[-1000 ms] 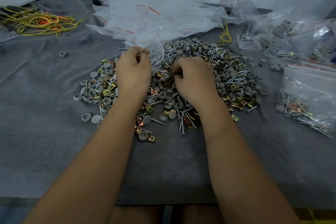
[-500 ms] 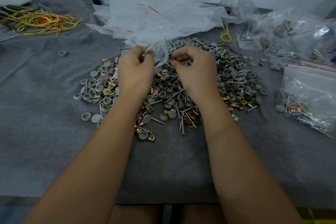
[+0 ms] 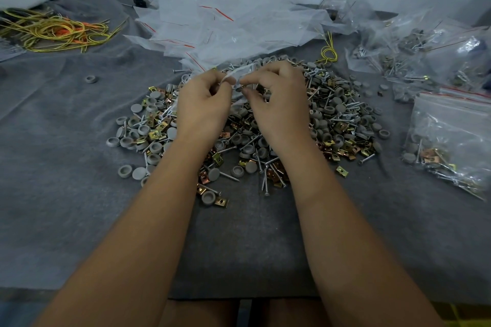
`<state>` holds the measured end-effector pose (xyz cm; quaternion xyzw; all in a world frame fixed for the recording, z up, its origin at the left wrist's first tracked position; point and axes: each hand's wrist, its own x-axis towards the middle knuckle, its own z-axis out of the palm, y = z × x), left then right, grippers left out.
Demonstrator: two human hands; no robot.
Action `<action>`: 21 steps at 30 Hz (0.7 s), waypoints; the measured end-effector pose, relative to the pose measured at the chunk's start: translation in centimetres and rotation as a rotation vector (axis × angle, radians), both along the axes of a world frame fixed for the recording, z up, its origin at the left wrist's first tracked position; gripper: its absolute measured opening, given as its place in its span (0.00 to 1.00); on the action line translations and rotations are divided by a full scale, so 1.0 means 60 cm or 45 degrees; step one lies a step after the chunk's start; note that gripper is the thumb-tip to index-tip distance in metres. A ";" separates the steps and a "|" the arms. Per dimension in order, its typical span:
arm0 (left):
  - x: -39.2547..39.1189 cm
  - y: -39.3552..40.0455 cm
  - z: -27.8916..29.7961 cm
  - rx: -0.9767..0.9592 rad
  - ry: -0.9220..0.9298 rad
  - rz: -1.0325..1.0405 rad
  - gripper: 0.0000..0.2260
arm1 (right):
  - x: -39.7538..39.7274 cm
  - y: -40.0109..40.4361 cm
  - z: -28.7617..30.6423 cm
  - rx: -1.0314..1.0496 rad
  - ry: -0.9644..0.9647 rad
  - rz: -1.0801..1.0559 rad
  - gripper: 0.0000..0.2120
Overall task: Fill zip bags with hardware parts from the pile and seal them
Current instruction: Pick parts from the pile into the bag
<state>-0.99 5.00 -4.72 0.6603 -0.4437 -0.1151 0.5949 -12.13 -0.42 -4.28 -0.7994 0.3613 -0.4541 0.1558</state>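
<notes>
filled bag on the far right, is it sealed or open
Sealed, as far as shows: the filled bag lies flat, its red zip strip straight, parts inside.

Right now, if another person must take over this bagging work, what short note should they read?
Left hand: pinches the clear zip bag at its mouth.
Right hand: pinches the same bag, above the hardware pile.
Done: one filled bag lies at the right, more behind it.
Left: fill and seal the held bag; empty bags wait behind the pile.
</notes>
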 end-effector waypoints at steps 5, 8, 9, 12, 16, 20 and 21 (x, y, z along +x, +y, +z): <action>-0.001 0.001 0.000 -0.007 0.013 0.000 0.08 | 0.000 0.000 -0.001 -0.046 0.006 -0.003 0.09; -0.002 0.001 0.000 0.003 0.031 0.021 0.09 | -0.005 -0.001 0.005 -0.044 -0.091 -0.074 0.13; -0.002 0.000 0.000 0.012 0.036 0.031 0.09 | -0.008 -0.003 0.007 -0.026 -0.121 -0.110 0.15; 0.003 -0.001 -0.001 0.038 0.071 0.081 0.10 | -0.017 -0.009 0.012 0.074 -0.122 -0.251 0.20; 0.006 -0.002 0.000 -0.029 0.136 0.184 0.10 | -0.025 -0.018 0.013 0.146 0.003 -0.340 0.21; 0.008 -0.001 0.003 -0.087 0.168 0.260 0.10 | -0.025 -0.018 0.008 0.127 0.205 -0.290 0.20; 0.008 -0.001 0.003 -0.091 0.171 0.265 0.11 | -0.025 -0.017 0.005 0.108 0.294 -0.285 0.20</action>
